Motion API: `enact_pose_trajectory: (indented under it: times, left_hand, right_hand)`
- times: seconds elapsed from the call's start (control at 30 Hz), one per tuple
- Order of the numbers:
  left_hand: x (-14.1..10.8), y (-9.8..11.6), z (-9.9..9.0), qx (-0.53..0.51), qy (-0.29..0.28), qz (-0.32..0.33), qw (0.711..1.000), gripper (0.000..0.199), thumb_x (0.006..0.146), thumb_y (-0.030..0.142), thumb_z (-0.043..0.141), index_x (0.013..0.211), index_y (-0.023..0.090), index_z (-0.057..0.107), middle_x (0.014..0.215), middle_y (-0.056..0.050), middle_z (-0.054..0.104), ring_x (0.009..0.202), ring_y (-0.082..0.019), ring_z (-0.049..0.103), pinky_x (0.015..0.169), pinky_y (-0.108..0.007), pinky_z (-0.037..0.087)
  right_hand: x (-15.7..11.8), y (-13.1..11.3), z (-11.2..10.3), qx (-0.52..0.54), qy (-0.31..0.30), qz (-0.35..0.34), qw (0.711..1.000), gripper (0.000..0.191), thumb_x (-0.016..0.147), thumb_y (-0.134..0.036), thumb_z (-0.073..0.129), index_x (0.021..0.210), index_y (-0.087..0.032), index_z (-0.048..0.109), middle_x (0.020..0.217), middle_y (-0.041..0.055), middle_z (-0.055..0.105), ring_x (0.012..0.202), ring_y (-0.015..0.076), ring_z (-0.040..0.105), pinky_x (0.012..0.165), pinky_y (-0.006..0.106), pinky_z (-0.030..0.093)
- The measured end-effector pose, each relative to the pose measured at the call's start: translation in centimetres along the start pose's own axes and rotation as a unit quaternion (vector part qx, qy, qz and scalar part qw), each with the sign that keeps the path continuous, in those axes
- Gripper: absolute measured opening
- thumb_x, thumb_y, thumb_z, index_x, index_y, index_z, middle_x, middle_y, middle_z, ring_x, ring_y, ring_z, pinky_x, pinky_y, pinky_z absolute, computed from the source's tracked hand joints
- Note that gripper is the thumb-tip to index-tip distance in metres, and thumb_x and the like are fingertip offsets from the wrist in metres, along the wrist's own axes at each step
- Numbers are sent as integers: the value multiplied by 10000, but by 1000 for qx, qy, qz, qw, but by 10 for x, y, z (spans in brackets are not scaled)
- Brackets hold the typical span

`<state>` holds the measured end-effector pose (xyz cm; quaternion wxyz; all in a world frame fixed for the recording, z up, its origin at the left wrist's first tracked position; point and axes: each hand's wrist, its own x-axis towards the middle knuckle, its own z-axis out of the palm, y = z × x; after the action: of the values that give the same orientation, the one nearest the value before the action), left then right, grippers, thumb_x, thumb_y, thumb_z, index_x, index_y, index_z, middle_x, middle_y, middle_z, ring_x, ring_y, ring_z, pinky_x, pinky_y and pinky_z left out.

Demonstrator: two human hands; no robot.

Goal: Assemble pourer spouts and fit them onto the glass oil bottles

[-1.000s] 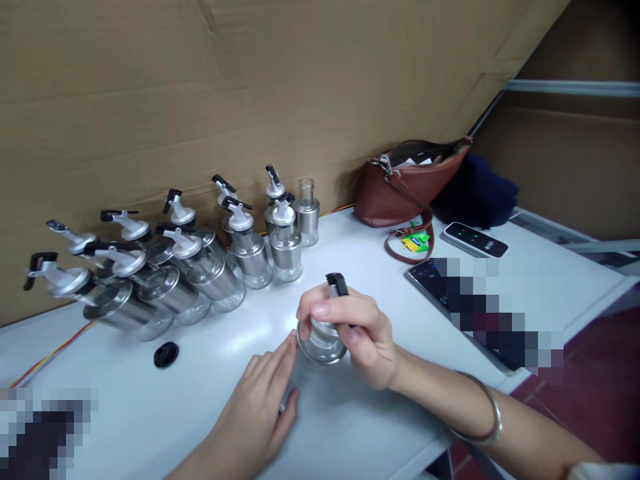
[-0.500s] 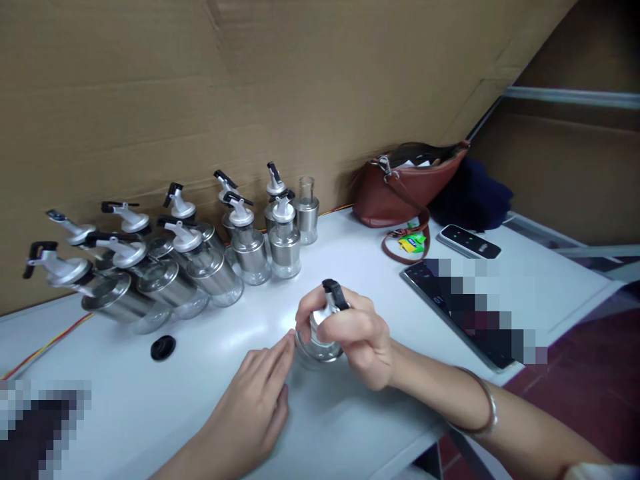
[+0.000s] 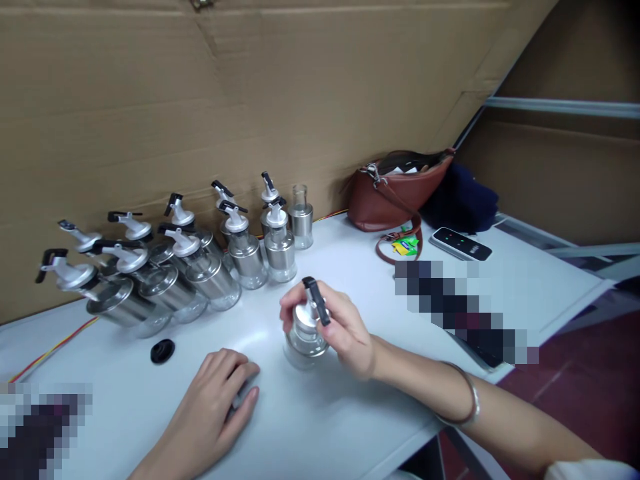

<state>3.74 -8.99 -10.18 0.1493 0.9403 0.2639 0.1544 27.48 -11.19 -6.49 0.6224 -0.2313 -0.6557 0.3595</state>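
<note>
The right hand point(image 3: 345, 333) grips the silver-and-black pourer top point(image 3: 307, 312) of a clear glass bottle with a steel band point(image 3: 306, 345), lower centre of the frame; the left hand point(image 3: 215, 400), fingers loosely curled, holds something too hidden to tell.

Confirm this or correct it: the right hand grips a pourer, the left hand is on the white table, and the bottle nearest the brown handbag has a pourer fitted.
Not the last part: the head view shows the bottle nearest the handbag with a bare neck. The right hand does grip a pourer, and the left hand is on the white table.
</note>
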Motion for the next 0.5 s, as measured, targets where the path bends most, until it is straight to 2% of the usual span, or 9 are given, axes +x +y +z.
enact_pose_trajectory:
  times: [0.07,0.23,0.33,0.5]
  left_hand:
    - [0,-1,0,-8,1,-1,1000,144,905,230,493,1020,211,578,920,-59,618,846,-205,585,743,-318,500]
    - [-1,-4,2,-14,9,-8,1000,138,912,248,501,1009,224,597,909,-44,630,833,-193,593,731,-300,504]
    - [0,-4,4,-12,11,-4,1000,148,911,228,493,1020,225,592,904,-44,626,835,-195,591,738,-309,497]
    - [2,0,3,-8,20,-5,1000,190,899,174,472,1046,225,582,907,-51,619,833,-196,589,733,-307,495]
  right_hand:
    - [0,0,-1,4,-6,29,1000,341,939,-457,442,1095,-175,556,824,60,624,708,165,593,653,334,489]
    - [-8,12,2,33,23,26,999,369,934,-467,468,1192,-204,487,823,48,637,765,184,629,688,367,503]
    - [-10,17,4,32,42,23,998,332,929,-445,500,1179,-228,485,849,50,642,812,194,636,713,384,508]
    - [-9,17,7,20,65,4,998,283,937,-465,437,1100,-239,485,700,-8,572,629,164,595,596,342,505]
